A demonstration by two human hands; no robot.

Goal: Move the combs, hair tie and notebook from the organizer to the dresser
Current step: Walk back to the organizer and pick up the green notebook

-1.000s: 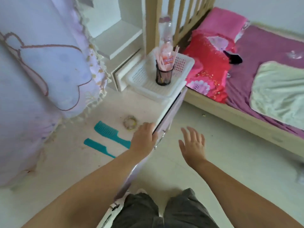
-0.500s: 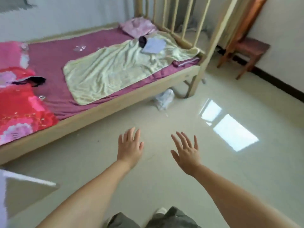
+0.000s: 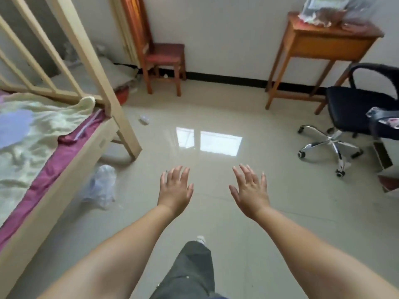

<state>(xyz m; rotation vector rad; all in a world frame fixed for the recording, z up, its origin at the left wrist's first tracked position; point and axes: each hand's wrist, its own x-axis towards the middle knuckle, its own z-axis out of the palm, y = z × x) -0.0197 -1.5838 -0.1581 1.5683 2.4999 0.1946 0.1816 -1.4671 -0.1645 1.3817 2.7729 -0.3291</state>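
Observation:
My left hand and my right hand are stretched out in front of me over the tiled floor, palms down, fingers spread, holding nothing. The combs, hair tie, notebook, organizer and dresser are all out of view. One dark trouser leg and a white shoe tip show below my arms.
A wooden bed with a pale blanket runs along the left. A plastic bag lies on the floor beside it. A small red-brown chair and a wooden side table stand at the wall. A black office chair is at right.
My view has swung right, away from the dresser and bed head toward the room's far wall. My left hand left the dresser edge; both hands stay open in front.

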